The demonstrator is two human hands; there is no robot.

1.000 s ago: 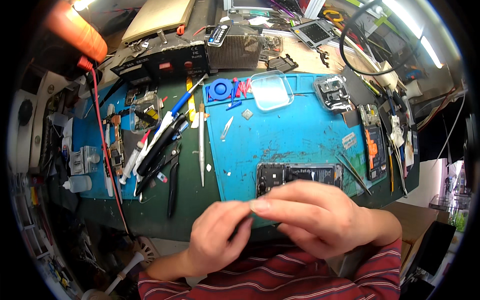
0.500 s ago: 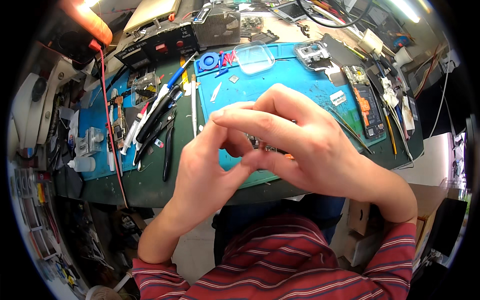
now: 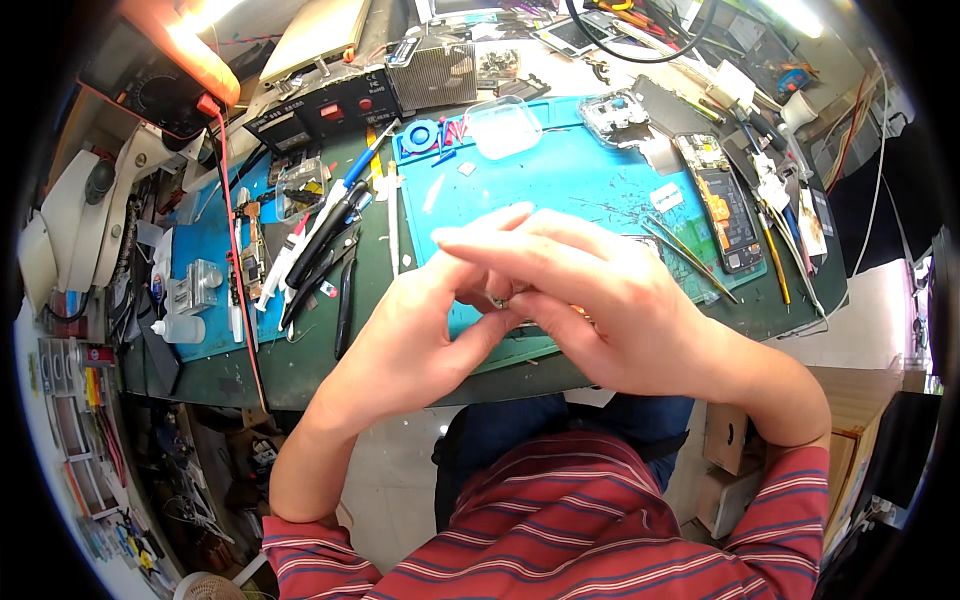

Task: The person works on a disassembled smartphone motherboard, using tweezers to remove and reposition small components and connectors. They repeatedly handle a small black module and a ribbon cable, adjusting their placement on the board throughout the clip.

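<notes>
Above the near edge of the blue mat, at the centre of the clock, the left hand and the right hand come together in a closed arch. A second ago they meet lower down, leaving the opened phone in plain sight beyond them; now they cover nearly all of it, and only its far corner shows, towards two o'clock. Part of that shift comes from the view itself, since the whole bench sits differently.

Since half a second ago the arch largely keeps its shape: the right index finger reaches across towards ten o'clock over the left fingers, and the thumb tips stand close together. Both hands are curled, neither flung wide nor made into a fist. A small dark, shiny spot shows in the gap by the thumbs, but I cannot tell whether it is pinched there or seen through from below.

My judgement is that the work now sits between the fingers, raised off the mat, with the phone left lying underneath. No tool is visible in either hand: the tweezers lie between two and three o'clock, the black-handled pliers at nine, and a small square chip at eleven.
</notes>
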